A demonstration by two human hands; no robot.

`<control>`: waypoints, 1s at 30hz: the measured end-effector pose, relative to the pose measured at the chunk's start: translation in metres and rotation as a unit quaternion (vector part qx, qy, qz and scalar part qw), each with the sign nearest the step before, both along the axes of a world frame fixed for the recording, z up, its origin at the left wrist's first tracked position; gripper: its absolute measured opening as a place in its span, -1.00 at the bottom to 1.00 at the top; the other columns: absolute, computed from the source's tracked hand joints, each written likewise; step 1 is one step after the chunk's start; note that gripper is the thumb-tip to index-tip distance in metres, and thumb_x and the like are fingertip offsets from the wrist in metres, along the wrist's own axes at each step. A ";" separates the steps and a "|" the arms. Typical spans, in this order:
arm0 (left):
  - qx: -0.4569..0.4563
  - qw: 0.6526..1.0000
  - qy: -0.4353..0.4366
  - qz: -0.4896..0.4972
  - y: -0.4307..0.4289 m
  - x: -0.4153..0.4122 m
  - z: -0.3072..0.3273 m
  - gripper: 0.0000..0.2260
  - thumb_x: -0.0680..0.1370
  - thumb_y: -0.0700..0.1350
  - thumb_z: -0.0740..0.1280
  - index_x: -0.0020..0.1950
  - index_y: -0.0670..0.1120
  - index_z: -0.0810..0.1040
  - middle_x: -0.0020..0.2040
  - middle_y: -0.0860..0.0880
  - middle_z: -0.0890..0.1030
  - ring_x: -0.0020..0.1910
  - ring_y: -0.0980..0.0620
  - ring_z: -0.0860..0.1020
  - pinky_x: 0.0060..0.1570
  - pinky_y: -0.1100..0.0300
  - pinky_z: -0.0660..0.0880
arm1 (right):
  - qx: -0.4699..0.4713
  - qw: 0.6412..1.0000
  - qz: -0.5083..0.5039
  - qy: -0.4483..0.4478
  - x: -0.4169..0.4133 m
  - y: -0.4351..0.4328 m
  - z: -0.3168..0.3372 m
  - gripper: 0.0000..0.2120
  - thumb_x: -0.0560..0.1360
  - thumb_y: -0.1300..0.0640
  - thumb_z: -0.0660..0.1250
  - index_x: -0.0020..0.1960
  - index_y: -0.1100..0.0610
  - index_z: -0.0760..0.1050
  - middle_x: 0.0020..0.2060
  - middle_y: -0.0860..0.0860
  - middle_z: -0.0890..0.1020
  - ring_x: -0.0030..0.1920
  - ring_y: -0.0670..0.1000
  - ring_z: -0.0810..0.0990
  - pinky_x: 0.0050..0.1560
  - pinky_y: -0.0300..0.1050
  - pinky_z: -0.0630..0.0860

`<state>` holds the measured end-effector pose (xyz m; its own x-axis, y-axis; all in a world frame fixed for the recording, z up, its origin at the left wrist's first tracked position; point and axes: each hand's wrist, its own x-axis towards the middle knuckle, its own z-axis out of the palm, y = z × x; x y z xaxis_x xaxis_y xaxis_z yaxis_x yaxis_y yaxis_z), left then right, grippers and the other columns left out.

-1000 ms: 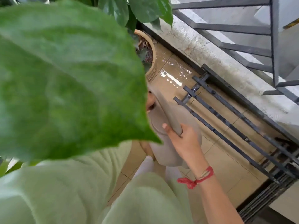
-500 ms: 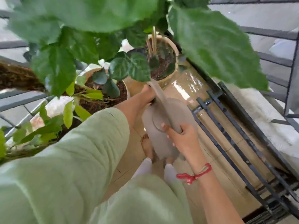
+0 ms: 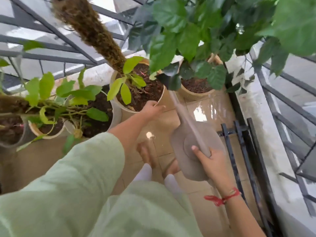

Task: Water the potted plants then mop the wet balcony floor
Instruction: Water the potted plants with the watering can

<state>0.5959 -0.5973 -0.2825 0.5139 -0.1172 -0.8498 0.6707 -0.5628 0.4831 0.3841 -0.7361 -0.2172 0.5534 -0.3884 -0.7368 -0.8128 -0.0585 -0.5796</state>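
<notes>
The right hand (image 3: 209,158) clasps the grey plastic long-spouted watering can (image 3: 193,134), held low over the wet tan-tiled balcony floor (image 3: 210,106) near its far edge so that its spout reaches soil level, while the left hand (image 3: 151,109) apparently steadies the cream round plant pot (image 3: 128,116) at its rim, grip unclear.

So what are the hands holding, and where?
Right hand grips the watering can by its handle. Left hand is at a pot rim, grip unclear.

Beige tiled floor (image 3: 213,103); grey metal railing (image 3: 51,29)

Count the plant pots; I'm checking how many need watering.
5, left to right: grey pot, small beige pot, white pot, moss-pole pot, leafy pot. Foliage may hide more.
</notes>
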 end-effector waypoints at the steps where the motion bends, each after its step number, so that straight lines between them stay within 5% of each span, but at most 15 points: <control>1: -0.005 0.997 0.006 0.079 0.014 0.002 -0.009 -0.91 0.56 -0.16 0.32 0.01 -0.09 0.42 -0.27 0.00 0.42 -0.40 0.17 0.45 -0.52 0.40 0.37 | -0.003 1.000 0.015 0.005 0.000 0.003 0.003 -0.53 0.42 -0.13 0.40 -0.12 0.34 0.57 -0.19 0.30 0.64 -0.13 0.27 0.62 -0.15 0.10 0.56; 5: 0.003 0.963 -0.001 0.269 0.071 0.017 -0.013 -0.64 0.53 -0.21 0.35 0.22 -0.04 0.26 -0.24 -0.03 0.42 -0.35 0.06 0.39 -0.38 0.21 0.34 | -0.005 0.997 0.072 0.025 -0.007 0.009 -0.003 -0.53 0.41 -0.15 0.39 -0.17 0.31 0.56 -0.26 0.28 0.64 -0.25 0.20 0.60 -0.27 -0.09 0.40; 9: 0.007 0.969 -0.020 0.248 0.091 0.037 -0.025 -0.38 0.40 0.03 0.48 0.35 -0.18 0.35 0.06 -0.15 0.56 -0.08 -0.07 0.58 -0.09 0.14 0.56 | -0.007 0.995 0.090 0.039 -0.010 0.023 -0.015 -0.50 0.43 -0.14 0.38 -0.09 0.36 0.55 -0.22 0.34 0.62 -0.20 0.28 0.61 -0.29 -0.09 0.37; 13: -0.063 0.954 -0.045 0.288 0.091 0.059 -0.025 -0.79 0.51 -0.08 0.41 0.07 -0.16 0.54 -0.14 -0.03 0.62 -0.16 0.02 0.58 -0.05 0.21 0.53 | -0.007 0.993 0.104 0.060 -0.007 0.043 -0.024 -0.39 0.38 -0.26 0.36 -0.14 0.36 0.53 -0.33 0.31 0.59 -0.36 0.18 0.53 -0.35 -0.07 0.33; 15: -0.104 0.946 -0.067 0.301 0.087 0.063 -0.021 -0.98 0.55 -0.18 0.35 -0.04 -0.12 0.54 -0.27 0.03 0.61 -0.29 0.13 0.58 -0.21 0.31 0.53 | -0.011 0.992 0.103 0.070 0.001 0.058 -0.027 -0.40 0.36 -0.29 0.36 -0.13 0.31 0.55 -0.33 0.30 0.60 -0.35 0.24 0.56 -0.36 -0.06 0.35; 18: -0.119 0.947 -0.110 0.278 0.075 0.052 -0.010 -0.93 0.57 -0.20 0.31 0.03 -0.13 0.47 -0.18 -0.03 0.58 -0.23 0.05 0.58 -0.19 0.22 0.54 | -0.019 0.991 0.104 0.085 0.017 0.080 -0.024 -0.46 0.40 -0.20 0.38 -0.23 0.34 0.52 -0.46 0.15 0.49 -0.41 0.12 0.46 -0.36 -0.08 0.30; 21: -0.100 0.952 -0.187 0.222 0.071 0.044 -0.010 -0.57 0.40 -0.05 0.35 0.25 -0.12 0.46 0.17 -0.19 0.59 0.15 -0.18 0.57 0.20 -0.02 0.49 | -0.025 0.989 0.112 0.094 0.035 0.103 -0.018 -0.54 0.44 -0.11 0.38 -0.44 0.15 0.32 -0.55 -0.01 0.34 -0.48 0.01 0.33 -0.40 -0.14 0.22; 23: -0.104 0.950 -0.235 0.178 0.071 0.043 0.003 -0.41 0.43 -0.21 0.33 0.45 -0.11 0.28 0.34 -0.20 0.46 0.31 -0.13 0.46 0.31 0.25 0.35 | -0.034 0.986 0.128 0.098 0.047 0.117 -0.014 -0.54 0.46 -0.08 0.38 -0.45 0.10 0.25 -0.56 -0.03 0.31 -0.50 -0.03 0.29 -0.45 -0.18 0.17; 25: -0.096 0.952 -0.263 0.124 0.073 0.044 0.019 -0.44 0.48 -0.25 0.29 0.47 -0.12 0.26 0.36 -0.19 0.41 0.33 -0.08 0.40 0.23 0.36 0.26 | -0.032 0.986 0.134 0.098 0.056 0.131 -0.012 -0.55 0.46 -0.08 0.38 -0.43 0.14 0.31 -0.54 0.00 0.36 -0.49 -0.02 0.34 -0.45 -0.17 0.20; 30: -0.103 0.965 -0.235 -0.051 0.070 0.036 0.031 -0.40 0.57 -0.13 0.27 0.53 -0.17 0.07 0.41 -0.20 0.24 0.38 -0.10 0.29 0.27 0.15 0.26 | -0.026 0.992 0.107 0.064 0.085 0.164 -0.007 -0.60 0.45 -0.08 0.39 -0.20 0.29 0.54 -0.34 0.14 0.54 -0.33 0.02 0.46 -0.39 -0.13 0.27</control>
